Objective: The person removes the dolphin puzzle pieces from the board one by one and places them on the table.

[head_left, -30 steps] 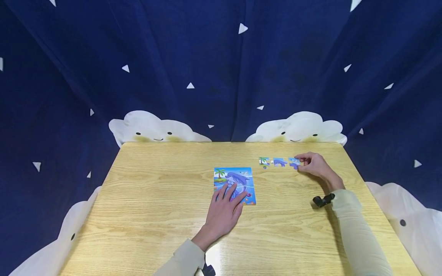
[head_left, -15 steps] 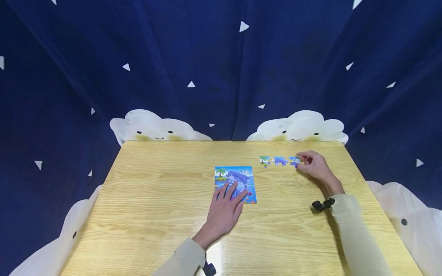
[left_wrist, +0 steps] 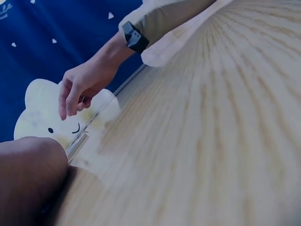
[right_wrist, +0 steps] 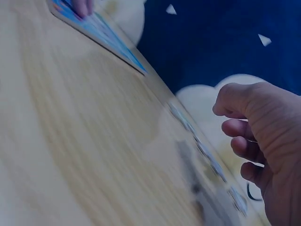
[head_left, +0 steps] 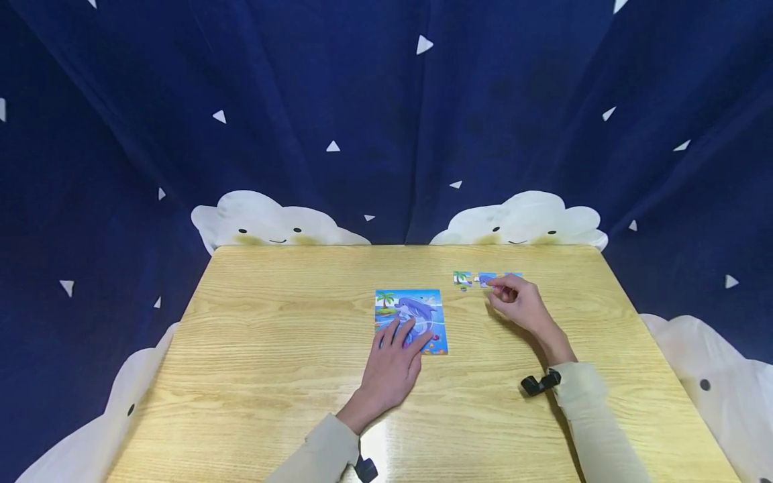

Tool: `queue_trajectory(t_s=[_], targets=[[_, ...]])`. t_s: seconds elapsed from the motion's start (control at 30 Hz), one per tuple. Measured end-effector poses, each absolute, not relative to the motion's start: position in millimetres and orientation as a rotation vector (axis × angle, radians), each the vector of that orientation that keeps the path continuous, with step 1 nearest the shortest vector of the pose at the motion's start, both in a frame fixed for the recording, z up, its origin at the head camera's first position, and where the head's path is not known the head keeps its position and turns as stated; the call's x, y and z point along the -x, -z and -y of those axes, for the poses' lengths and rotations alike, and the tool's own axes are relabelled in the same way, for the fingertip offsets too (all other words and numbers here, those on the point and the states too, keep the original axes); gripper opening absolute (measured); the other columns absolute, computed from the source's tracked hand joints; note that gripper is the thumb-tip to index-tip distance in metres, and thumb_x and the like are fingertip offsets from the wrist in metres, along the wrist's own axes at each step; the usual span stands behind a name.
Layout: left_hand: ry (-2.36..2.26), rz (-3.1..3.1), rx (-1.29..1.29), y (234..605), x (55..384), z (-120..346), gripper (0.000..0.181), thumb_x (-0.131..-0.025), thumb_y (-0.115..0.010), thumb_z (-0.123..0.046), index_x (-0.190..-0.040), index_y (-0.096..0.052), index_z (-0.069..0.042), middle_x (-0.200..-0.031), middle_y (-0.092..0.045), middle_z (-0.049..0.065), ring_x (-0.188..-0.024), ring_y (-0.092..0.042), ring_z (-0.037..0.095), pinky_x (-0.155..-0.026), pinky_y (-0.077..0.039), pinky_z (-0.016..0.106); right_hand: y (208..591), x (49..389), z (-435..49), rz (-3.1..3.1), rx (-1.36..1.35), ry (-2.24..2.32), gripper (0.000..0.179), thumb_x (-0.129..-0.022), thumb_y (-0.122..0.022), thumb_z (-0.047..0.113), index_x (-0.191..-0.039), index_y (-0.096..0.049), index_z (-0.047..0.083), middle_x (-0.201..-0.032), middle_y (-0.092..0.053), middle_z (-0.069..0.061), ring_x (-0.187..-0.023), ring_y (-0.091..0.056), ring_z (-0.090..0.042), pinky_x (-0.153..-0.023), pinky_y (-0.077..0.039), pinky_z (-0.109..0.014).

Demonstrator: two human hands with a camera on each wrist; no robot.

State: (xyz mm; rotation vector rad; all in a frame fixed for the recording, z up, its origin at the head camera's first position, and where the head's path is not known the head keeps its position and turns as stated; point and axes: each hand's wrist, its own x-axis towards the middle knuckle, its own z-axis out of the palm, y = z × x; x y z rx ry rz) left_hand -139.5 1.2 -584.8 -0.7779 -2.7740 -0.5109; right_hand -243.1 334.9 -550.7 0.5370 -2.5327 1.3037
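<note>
A dolphin picture puzzle (head_left: 429,305) lies flat near the middle of the wooden table. My left hand (head_left: 391,369) rests on its lower part with fingers spread, covering some of the picture. To the upper right, three puzzle pieces sit in a row: one with a palm tree (head_left: 461,277), one with part of a dolphin (head_left: 486,276), and a blue one (head_left: 514,274). My right hand (head_left: 519,302) hovers over the middle and right pieces, partly hiding them. Its fingers (right_wrist: 233,100) are loosely bent with nothing between them in the right wrist view.
The wooden table (head_left: 272,349) spreads around both hands. White cloud shapes (head_left: 272,225) line its back edge, before a dark blue curtain (head_left: 362,100) with white triangles. A black wrist camera (head_left: 539,383) sits at the right cuff.
My right hand has let go of the rightmost piece and moved left to above the middle one. The three pieces stay in their row. My left hand has kept its place on the puzzle.
</note>
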Motion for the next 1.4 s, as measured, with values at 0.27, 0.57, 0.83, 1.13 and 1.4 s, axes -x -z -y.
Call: queue_trajectory(t_s=[0.27,0.57,0.83,1.13,1.4], targets=[[0.501,2.722,0.801,581.5,140.4,-2.4,0.049,-0.108,-0.039,-0.026,-0.152,-0.053,-0.040,-0.144,-0.049,0.005,-0.131,-0.044,0.028,-0.109,-0.036,0.050,549.7,234.1,-288.6,2.541,-0.697,-1.348,0.024,-0.085,-0.078,-0.010,-0.108,-0.077,-0.003,-0.085,-0.067,-0.007,-0.069,-0.057,-0.013,-0.058,-0.047,-0.018],[0.443,2.703,0.791,581.6,134.4,-1.4,0.047,-0.107,-0.042,-0.024,-0.151,-0.056,-0.036,-0.143,-0.053,0.007,-0.130,-0.047,0.029,-0.108,-0.037,0.050,545.6,233.0,-232.5,2.601,-0.926,-1.286,0.023,-0.089,-0.076,-0.002,-0.112,-0.076,-0.002,-0.087,-0.066,0.001,-0.074,-0.059,-0.011,-0.062,-0.051,-0.023],[0.434,2.772,0.783,581.7,126.8,0.4,0.045,-0.112,-0.035,-0.029,-0.152,-0.055,-0.029,-0.157,-0.046,0.009,-0.147,-0.038,0.033,-0.119,-0.030,0.052,547.2,235.1,-187.6,2.727,-1.057,-1.159,0.026,-0.093,-0.071,0.003,-0.118,-0.075,-0.001,-0.091,-0.064,0.000,-0.082,-0.058,-0.013,-0.073,-0.051,-0.027],[0.465,2.777,0.720,584.0,118.8,0.2,0.045,-0.113,-0.034,-0.031,-0.154,-0.053,-0.031,-0.156,-0.044,0.011,-0.146,-0.037,0.039,-0.116,-0.032,0.054,551.8,240.8,-171.6,2.815,-1.105,-1.062,0.027,-0.098,-0.070,0.011,-0.124,-0.074,0.003,-0.098,-0.066,-0.003,-0.088,-0.057,-0.016,-0.079,-0.050,-0.032],[0.525,2.762,0.667,583.8,110.3,-1.3,0.044,-0.111,-0.042,-0.031,-0.152,-0.055,-0.029,-0.153,-0.046,0.013,-0.141,-0.040,0.041,-0.118,-0.029,0.055,542.6,233.5,-163.9,2.872,-1.124,-0.875,0.032,-0.099,-0.073,0.023,-0.125,-0.073,0.003,-0.118,-0.069,-0.010,-0.105,-0.064,-0.023,-0.093,-0.054,-0.043]])
